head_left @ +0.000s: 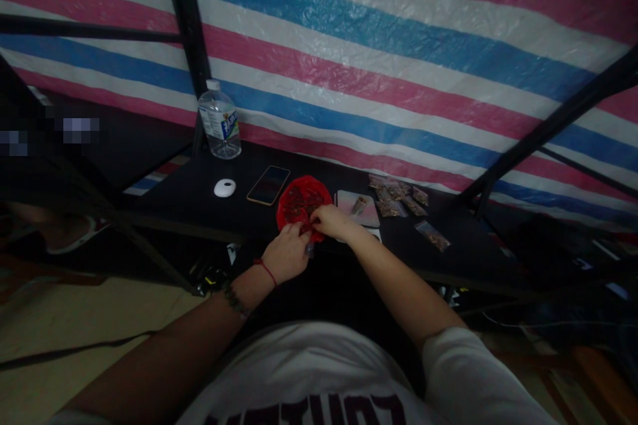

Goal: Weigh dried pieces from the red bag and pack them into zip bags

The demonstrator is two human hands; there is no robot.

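A round red plastic bag or lined bowl (286, 202) lies near the front edge of the black table, with brown dried bits inside. My left hand (288, 254) is at its near rim, fingers closed, and a corner of a small clear plastic bag (310, 250) shows beneath them. My right hand (333, 220) reaches in from the right, its fingertips pinched together over the red plastic; what they hold is too small to make out. Right of it, a flat pale square device (369, 215) carries a small piece with brown content (359, 204).
Several filled small zip bags (393, 194) lie in a pile at the right, with one separate bag (432, 236) nearer. To the left are a phone (269, 184), a white rounded case (224, 188) and a clear bottle (219, 123). Dark metal posts (187, 20) frame the table.
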